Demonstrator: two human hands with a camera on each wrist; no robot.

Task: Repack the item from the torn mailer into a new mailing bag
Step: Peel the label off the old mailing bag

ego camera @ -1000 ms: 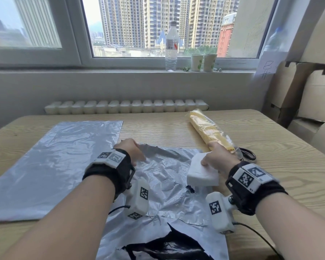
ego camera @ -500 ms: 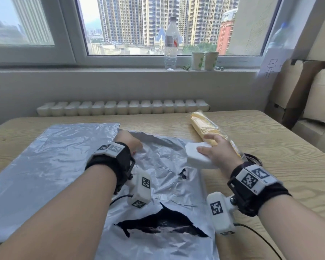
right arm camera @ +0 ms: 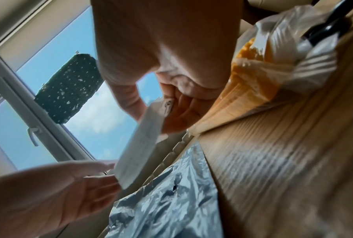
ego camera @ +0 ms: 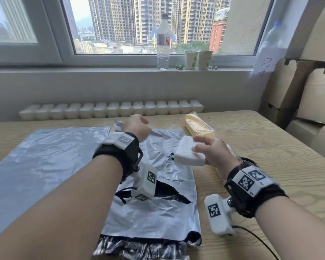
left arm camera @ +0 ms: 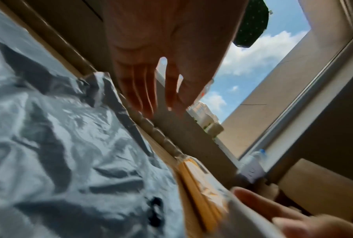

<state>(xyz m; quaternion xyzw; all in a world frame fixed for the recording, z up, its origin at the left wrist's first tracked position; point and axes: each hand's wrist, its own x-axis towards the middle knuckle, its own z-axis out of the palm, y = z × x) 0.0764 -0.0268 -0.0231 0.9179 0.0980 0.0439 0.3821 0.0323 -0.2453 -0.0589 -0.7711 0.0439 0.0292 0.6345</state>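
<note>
- The right hand holds a white rectangular block above the right edge of the torn mailer, clear of the wooden surface; its fingers curl over the block's far end and the thumb presses the near side.
- In the right wrist view the block shows edge-on, pinched between thumb and fingers.
- The left hand hovers over the far end of the torn mailer, holding nothing; the left wrist view shows its fingers stretched out and spread slightly, just beyond a raised corner of the mailer.
- The torn mailer is silver, crumpled and flat on the surface, with a wide black rip across its middle and a small dark hole near the block.
- A smooth silver mailing bag lies flat to its left, their edges touching or overlapping.
- A clear-wrapped yellow bundle lies on the surface beyond the right hand, with a black looped object near its closer end.
- A water bottle and two paper cups stand on the windowsill, and cardboard boxes are stacked at right.
</note>
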